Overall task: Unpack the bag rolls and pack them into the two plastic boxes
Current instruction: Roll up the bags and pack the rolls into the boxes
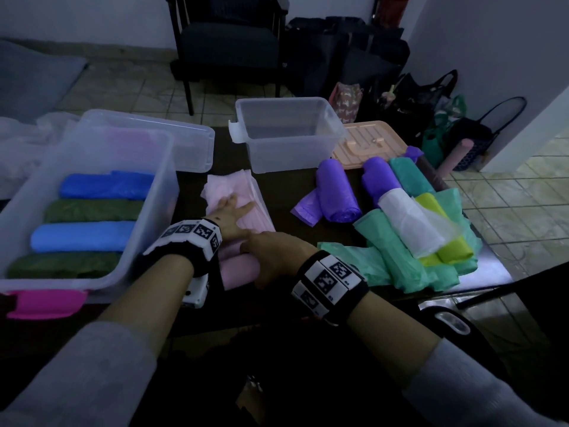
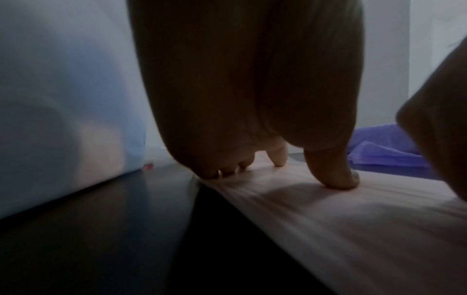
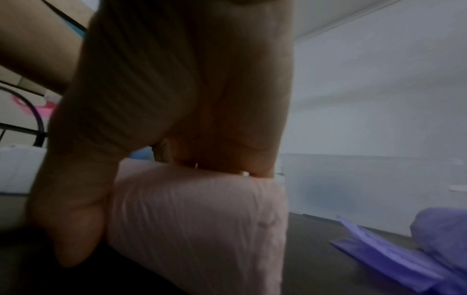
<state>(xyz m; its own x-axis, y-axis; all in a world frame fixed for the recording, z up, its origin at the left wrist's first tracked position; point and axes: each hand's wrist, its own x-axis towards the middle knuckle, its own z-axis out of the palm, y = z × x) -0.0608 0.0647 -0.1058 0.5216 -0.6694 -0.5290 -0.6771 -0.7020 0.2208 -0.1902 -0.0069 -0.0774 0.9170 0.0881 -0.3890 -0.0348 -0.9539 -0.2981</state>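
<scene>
My left hand (image 1: pixel 229 211) lies flat on the unrolled tail of the pink bag roll (image 1: pixel 238 266), fingers straight and spread, pressing the thin sheet onto the dark table (image 1: pixel 286 186). From the left wrist, my fingertips (image 2: pixel 340 179) touch the pale, faintly ribbed plastic. My right hand (image 1: pixel 274 257) curls over the rolled part near me, thumb down one side and fingers over the top, gripping it; the right wrist view shows a soft, crinkled, pale pink cylinder under my palm. The roll sits mid-table, just right of the near plastic box (image 1: pixel 147 217).

That near box is clear with a magenta latch (image 1: pixel 46 303), and it holds four rolls lying side by side: blue (image 1: pixel 104 184), dark green (image 1: pixel 92 209), blue (image 1: pixel 81 237), dark green (image 1: pixel 61 265). The far plastic box (image 1: pixel 268 158) stands behind the pink sheet with nothing visible inside.

To my right, two purple rolls (image 1: pixel 337 192) lie partly unwound, and beside them sits a loose heap of mint green bags (image 1: pixel 391 260), a yellow-green roll (image 1: pixel 452 251) and a translucent white one (image 1: pixel 409 220). A peach lid (image 1: pixel 366 143) rests behind them.
</scene>
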